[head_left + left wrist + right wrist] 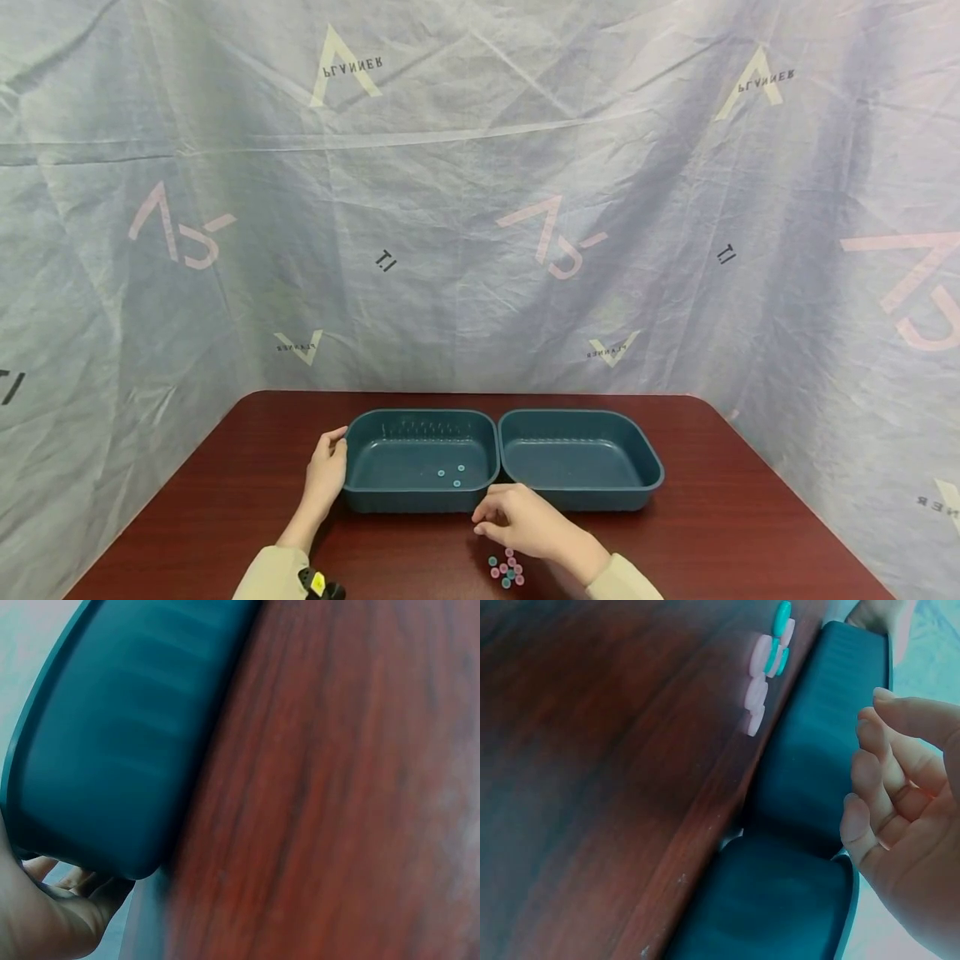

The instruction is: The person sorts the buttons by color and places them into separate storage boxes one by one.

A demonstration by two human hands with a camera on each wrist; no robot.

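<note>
My left hand (326, 471) holds the left end of a dark teal plastic bin (420, 500), its fingers around the end wall by the rim. In the left wrist view, curled fingers (75, 881) show at the bin's lower corner. Inside this bin lie three small light blue buttons (457, 483). My right hand (521, 521) hovers in front of the bins, fingers loosely bent, with nothing seen between thumb and fingertips. Just below it on the table is a small cluster of pink buttons (495, 572) and teal buttons (506, 582), also visible in the right wrist view.
A second teal bin (577, 500) stands against the first on its right, with nothing seen inside. Both rest on a dark reddish wooden table (720, 533). A pale printed cloth (465, 317) hangs behind the table and along its sides.
</note>
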